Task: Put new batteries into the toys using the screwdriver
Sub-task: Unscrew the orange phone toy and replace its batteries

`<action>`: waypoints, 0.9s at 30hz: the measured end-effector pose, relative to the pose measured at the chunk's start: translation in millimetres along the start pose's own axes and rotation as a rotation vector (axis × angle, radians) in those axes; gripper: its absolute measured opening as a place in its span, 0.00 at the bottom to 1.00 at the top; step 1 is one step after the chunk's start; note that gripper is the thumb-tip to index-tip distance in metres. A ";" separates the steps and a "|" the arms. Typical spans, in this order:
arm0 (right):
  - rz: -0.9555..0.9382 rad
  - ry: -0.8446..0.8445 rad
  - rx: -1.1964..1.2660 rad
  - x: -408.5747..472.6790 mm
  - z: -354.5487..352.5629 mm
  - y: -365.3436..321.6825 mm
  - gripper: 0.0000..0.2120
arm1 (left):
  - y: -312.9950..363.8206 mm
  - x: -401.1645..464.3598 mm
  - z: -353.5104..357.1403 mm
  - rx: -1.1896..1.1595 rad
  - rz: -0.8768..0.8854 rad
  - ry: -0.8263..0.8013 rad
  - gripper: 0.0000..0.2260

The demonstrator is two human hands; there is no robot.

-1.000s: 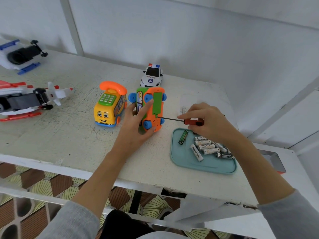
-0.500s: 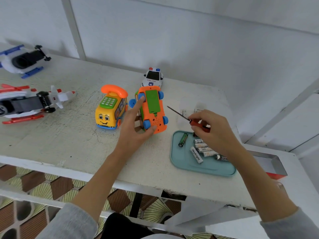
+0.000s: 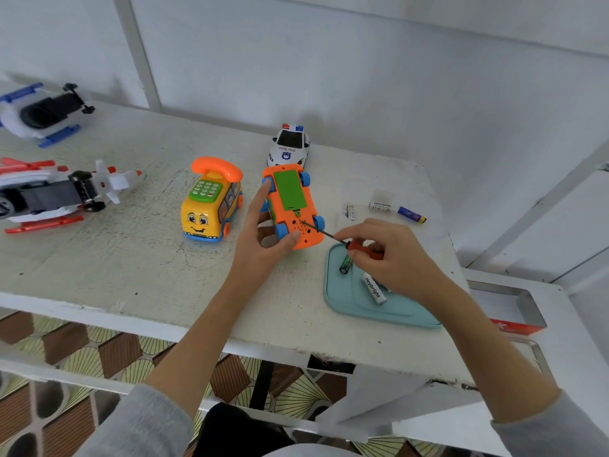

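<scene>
Right hand: your right hand (image 3: 392,255) pinches the red handle of the screwdriver (image 3: 342,240), with the shaft slanting up-left.
Tip: it sits on the orange toy car (image 3: 293,206), just below the green battery cover (image 3: 289,190); whether it is seated in the screw I cannot tell, the head is too small.
Left hand: your left hand (image 3: 263,239) grips the car from its left side, thumb on the near end, underside turned up.
Where the car is: mid-table, toward the back edge, just ahead of the police car (image 3: 290,145).
Step in hand: loosening the cover screw, I judge; the cover is still on.
Next move: keep the car steady, press the tip squarely down and turn.
Batteries: some lie in the teal tray (image 3: 336,298) at the front right edge; your right hand hides most.
Further out: the yellow phone bus (image 3: 211,206) stands beside the car, untouched.
</scene>
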State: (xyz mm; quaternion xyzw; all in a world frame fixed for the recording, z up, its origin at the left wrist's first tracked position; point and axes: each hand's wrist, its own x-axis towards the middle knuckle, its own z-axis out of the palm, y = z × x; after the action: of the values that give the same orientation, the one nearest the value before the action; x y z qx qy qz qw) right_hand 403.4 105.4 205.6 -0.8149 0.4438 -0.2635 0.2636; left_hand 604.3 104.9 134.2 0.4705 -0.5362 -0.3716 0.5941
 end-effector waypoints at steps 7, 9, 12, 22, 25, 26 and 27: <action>0.012 0.001 -0.029 1.4 3.0 -2.5 0.14 | -1.6 -2.8 -1.6 -0.011 0.004 -0.005 0.33; 0.017 0.019 -0.019 1.2 3.0 -3.7 0.14 | -1.9 -3.0 -1.5 -0.008 0.008 -0.004 0.33; 0.026 0.018 -0.028 1.8 3.0 -3.6 0.14 | -2.8 -3.8 -1.9 -0.003 0.012 -0.009 0.34; 0.034 -0.022 -0.091 8.2 2.8 -2.8 0.12 | -5.5 -4.1 -1.1 0.001 0.002 -0.005 0.34; 0.076 -0.044 -0.076 9.5 4.9 -3.6 0.10 | -6.9 -2.9 -1.8 0.018 -0.007 0.001 0.34; 0.088 -0.043 -0.058 9.3 6.9 -3.8 0.09 | -7.1 -2.6 -1.8 0.024 -0.010 0.000 0.34; 0.093 -0.035 -0.042 8.8 9.3 -3.7 0.09 | -7.5 -2.4 -1.8 0.027 -0.013 0.001 0.34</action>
State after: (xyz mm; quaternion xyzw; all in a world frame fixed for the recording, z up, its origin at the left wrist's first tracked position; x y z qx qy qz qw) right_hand 415.8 101.4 203.0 -0.8033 0.4818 -0.2275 0.2661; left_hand 606.2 105.4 126.4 0.4821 -0.5378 -0.3682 0.5854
